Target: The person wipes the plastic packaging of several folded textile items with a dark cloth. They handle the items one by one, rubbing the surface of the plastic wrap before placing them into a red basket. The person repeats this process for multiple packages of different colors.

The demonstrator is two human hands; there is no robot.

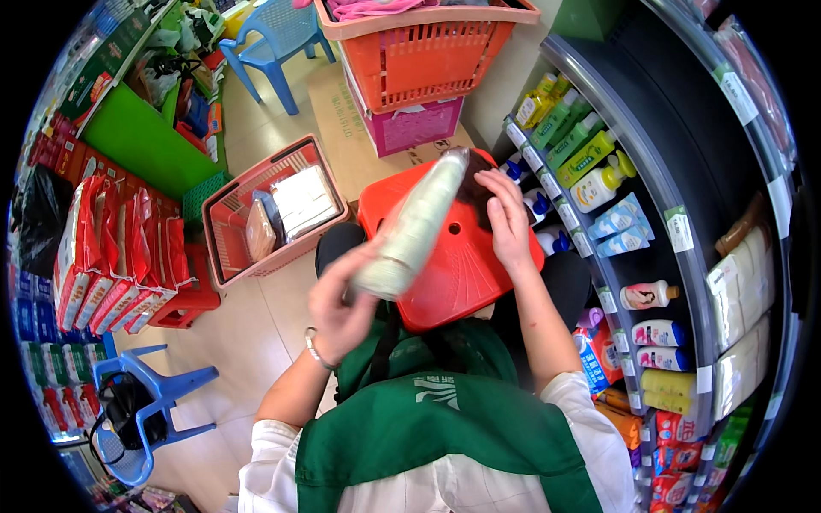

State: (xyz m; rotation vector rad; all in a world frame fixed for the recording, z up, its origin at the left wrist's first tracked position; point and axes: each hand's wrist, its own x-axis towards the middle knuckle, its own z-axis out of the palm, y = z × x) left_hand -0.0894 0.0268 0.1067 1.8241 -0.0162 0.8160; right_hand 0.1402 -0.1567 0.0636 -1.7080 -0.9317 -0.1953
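My left hand [343,301] grips the near end of a long pale green bundle [410,240] in clear plastic wrap. The bundle is tilted over a red plastic stool [449,282] between my knees, and motion blurs both it and the hand. On the stool's far right side lies a dark brown, soft-looking item [476,186], partly covered. My right hand [510,221] is beside this item at the stool's right edge, thumb apart from the fingers and nothing visible in its grasp. Whether it touches the item I cannot tell.
Left of the stool, a pink plastic basket [282,261] holds packaged goods. Ahead, an orange basket [442,64] stands on a magenta box [417,125]. Shelves [571,224] of bottles curve along my right. Red packages [122,256] and a blue chair [154,410] are at left.
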